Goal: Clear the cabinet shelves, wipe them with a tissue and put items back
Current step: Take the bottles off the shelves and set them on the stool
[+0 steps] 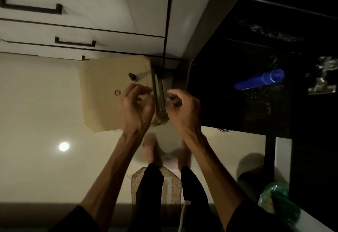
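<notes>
I look straight down in a dim room. A beige square box [102, 100] stands on the floor by the cabinet corner. A small dark bottle [132, 77] stands upright on top of it, near a round ring mark [117, 92]. Thin flat items [158, 92] stand on edge against the box's right side. My left hand [136, 106] hovers over the box's right edge with its fingers loosely curled. My right hand [182, 110] hovers just right of the flat items, also loosely curled. Neither hand visibly holds anything.
White drawers with dark handles [31, 8] fill the upper left. A black counter [256, 114] runs along the right, bearing a blue cylinder [261, 79] and a shiny metal piece [323, 78]. A green bag [274, 197] lies at lower right. My feet stand by a woven mat [172, 187].
</notes>
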